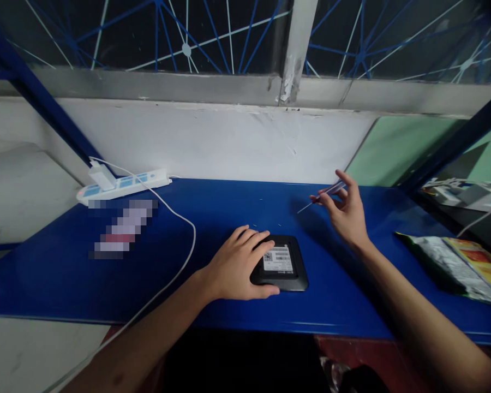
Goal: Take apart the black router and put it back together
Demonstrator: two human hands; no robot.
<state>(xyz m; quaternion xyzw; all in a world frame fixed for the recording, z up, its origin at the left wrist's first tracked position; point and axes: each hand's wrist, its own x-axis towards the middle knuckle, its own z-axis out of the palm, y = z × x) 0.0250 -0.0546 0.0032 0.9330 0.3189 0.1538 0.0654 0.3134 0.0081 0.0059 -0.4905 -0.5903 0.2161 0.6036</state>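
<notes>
- Here, the blue table [65,273] spans the whole view, its far edge against a white wall below a window; everything else lies on it.
- Power strip [123,185]: far left against the wall, a white charger plugged in, its white cable [184,240] curving toward the near edge.
- Foil packets [458,265]: far right edge, well apart from both hands.
- Left hand [237,270]: flat, palm down, fingers spread over the left part of the black device, pressing it to the table rather than closing around it.
- Black device [284,265]: a rounded square near the table's front, white label facing up; it lies below and to the left of the raised tool.
- Right hand [346,213]: lifted above the table, behind and right of the device, pinching a thin tool.
- Thin tool [321,197]: pinched between thumb and fingertips; long axis slants down-left, its tip toward the device but clear of it; the left hand is the nearer to the device.
</notes>
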